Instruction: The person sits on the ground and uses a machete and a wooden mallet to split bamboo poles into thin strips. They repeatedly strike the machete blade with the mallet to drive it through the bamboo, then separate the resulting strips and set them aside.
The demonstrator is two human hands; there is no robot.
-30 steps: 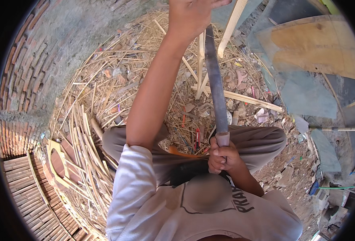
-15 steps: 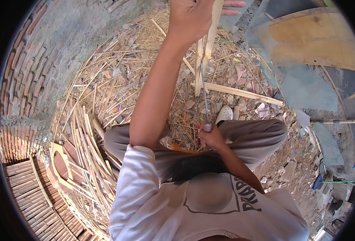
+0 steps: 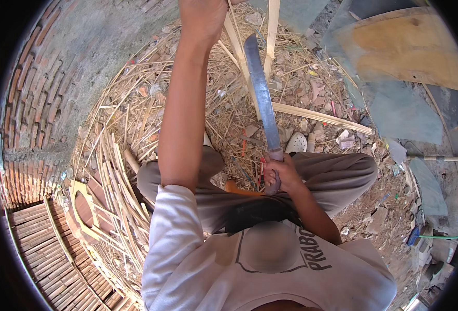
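My right hand (image 3: 285, 175) is closed around the handle of a machete (image 3: 264, 90) in front of my lap. The blade's broad side shows, its tip pointing up and away, between two pale bamboo strips. My left hand (image 3: 204, 23) reaches out to the top edge of the view, which cuts off some fingers. It is closed at the upper part of the left bamboo strip (image 3: 243, 65), whose lower end hangs behind the blade. The right bamboo strip (image 3: 271, 41) stands apart from it, and its top is out of view.
A split bamboo piece (image 3: 322, 118) lies on the rubble ahead, near a white clog (image 3: 296, 143). Long bamboo strips (image 3: 117, 181) are heaped at my left, beside a bamboo slat surface (image 3: 47, 249). A brick wall (image 3: 37, 103) rises at left; flat sheets (image 3: 402, 46) lie at right.
The machete blade has turned from edge-on to broad side and sits clear of the split. The two strips have spread apart at the bottom, and my left hand has moved left.
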